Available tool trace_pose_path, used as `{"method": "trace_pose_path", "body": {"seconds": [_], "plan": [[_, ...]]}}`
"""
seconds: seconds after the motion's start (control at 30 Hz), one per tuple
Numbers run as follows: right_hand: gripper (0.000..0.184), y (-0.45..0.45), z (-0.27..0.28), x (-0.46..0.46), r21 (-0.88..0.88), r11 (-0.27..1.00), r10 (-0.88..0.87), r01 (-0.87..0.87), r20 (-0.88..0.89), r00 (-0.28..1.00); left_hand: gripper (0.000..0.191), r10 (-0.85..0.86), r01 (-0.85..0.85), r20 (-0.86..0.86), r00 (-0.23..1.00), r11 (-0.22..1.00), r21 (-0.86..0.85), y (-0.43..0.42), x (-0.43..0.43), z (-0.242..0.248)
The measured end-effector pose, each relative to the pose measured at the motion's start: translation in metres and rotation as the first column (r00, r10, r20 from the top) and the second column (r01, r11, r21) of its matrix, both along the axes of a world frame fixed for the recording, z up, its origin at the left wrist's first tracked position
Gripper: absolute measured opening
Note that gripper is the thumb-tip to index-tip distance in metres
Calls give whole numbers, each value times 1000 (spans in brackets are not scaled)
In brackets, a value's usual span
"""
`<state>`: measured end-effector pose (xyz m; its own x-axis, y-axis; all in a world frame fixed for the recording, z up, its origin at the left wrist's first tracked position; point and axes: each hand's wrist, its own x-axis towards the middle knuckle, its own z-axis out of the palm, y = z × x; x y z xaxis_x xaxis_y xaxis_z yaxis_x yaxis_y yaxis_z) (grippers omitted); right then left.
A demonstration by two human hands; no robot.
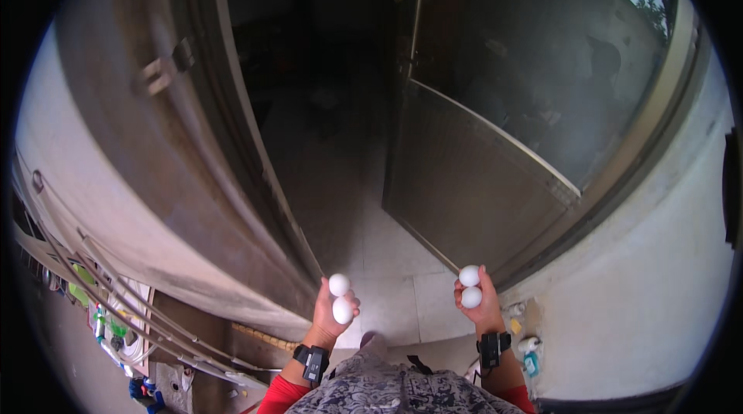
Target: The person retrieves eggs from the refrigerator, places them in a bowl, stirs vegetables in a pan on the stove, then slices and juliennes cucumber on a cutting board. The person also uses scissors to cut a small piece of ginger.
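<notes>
My left hand (333, 310) holds two white eggs, an upper egg (339, 284) and a lower egg (342, 310), with the fingers curled behind them. Two more white eggs are in my right hand (479, 305): one egg (469, 276) sits above the other egg (471, 298). Both hands are raised in front of my patterned garment (395, 385), well apart. Each wrist wears a black strapped device, one on the left wrist (313, 360) and one on the right (491, 349). Beyond the hands is a doorway with a pale tiled floor (386, 298).
A door with a glass upper panel (522, 66) and a solid lower panel (464, 182) stands ajar on the right. The dark frame (232, 182) borders the left. Pipes (127, 292) run along the left wall. Bottles, including a blue one (531, 364), stand by the right wall (627, 298).
</notes>
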<state>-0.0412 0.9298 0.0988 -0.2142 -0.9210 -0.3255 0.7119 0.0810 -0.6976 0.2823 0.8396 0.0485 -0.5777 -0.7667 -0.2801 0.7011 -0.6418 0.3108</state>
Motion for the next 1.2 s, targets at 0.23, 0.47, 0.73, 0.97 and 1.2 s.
{"method": "trace_pose_path", "body": {"seconds": [0.23, 0.47, 0.73, 0.97, 1.2], "plan": [[47, -163, 33, -77, -23, 996, 88, -87, 25, 996, 66, -46, 47, 20, 999, 999, -25, -168, -104, 22], [49, -385, 66, -133, -55, 921, 380, -385, -79, 921, 63, 235, -233, -28, 971, 970, 73, -319, -123, 29], [49, -658, 73, -62, -29, 689, 725, -725, 41, 687, 62, 752, -752, 28, 659, 658, 35, -443, -67, 51], [52, -868, 50, 84, -55, 522, 852, -851, 11, 523, 62, 891, -896, 140, 433, 442, -42, -572, 41, 61], [48, -1044, 65, 142, 45, 592, 799, -805, 101, 593, 58, 884, -891, 111, 454, 454, 20, -736, 97, 83]]}}
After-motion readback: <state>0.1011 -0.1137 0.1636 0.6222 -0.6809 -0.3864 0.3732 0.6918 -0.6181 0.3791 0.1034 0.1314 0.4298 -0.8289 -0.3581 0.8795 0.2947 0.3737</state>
